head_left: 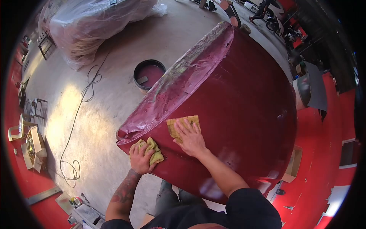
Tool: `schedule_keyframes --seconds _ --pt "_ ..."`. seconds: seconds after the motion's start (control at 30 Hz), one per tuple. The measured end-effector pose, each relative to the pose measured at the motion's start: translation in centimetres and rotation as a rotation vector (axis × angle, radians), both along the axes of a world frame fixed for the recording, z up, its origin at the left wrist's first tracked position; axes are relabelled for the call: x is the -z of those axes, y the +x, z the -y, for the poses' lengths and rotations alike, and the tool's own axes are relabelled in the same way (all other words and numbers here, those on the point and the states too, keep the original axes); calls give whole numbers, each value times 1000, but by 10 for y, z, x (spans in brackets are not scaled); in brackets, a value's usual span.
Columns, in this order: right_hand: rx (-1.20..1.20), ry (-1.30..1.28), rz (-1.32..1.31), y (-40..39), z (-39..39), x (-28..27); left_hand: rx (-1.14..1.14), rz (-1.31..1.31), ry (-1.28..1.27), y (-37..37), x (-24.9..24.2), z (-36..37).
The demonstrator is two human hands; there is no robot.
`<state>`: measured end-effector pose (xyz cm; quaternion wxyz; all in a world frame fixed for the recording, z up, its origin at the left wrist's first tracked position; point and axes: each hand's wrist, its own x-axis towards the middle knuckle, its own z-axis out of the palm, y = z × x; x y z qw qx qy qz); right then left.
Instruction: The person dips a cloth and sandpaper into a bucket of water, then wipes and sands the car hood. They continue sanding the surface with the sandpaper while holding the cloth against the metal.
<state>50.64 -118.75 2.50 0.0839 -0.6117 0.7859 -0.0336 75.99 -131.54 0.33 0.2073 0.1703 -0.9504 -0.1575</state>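
A large dark red car body panel (244,103), shaped like a hood, lies in front of me. My left hand (141,158) rests on its near left corner, fingers curled over a crumpled yellow cloth (154,151). Further right, my right hand (189,138) lies flat with fingers spread on a yellowish-brown sheet (173,124) that looks like sandpaper, pressing it against the panel. Faint print shows on the sheet. Pinkish and grey smears cover the panel's raised left edge strip (187,78).
Beyond the panel's left edge, a black bucket (136,70) holds reddish liquid and a small flat piece. A thin cable (79,108) loops across the concrete floor. Plastic sheeting (87,26) covers a large shape at the back. Open cardboard boxes (33,149) stand at left.
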Motion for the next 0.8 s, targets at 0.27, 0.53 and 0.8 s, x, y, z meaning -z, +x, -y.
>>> schedule_keyframes --seconds 0.27,0.53,0.8 --pt "569 -52 -114 -126 48 12 -11 1 14 -1 1 0" --pt "82 -57 117 38 3 6 7 23 -32 -3 1 1" --pt "268 -41 94 5 10 -1 30 54 -34 -3 5 4"
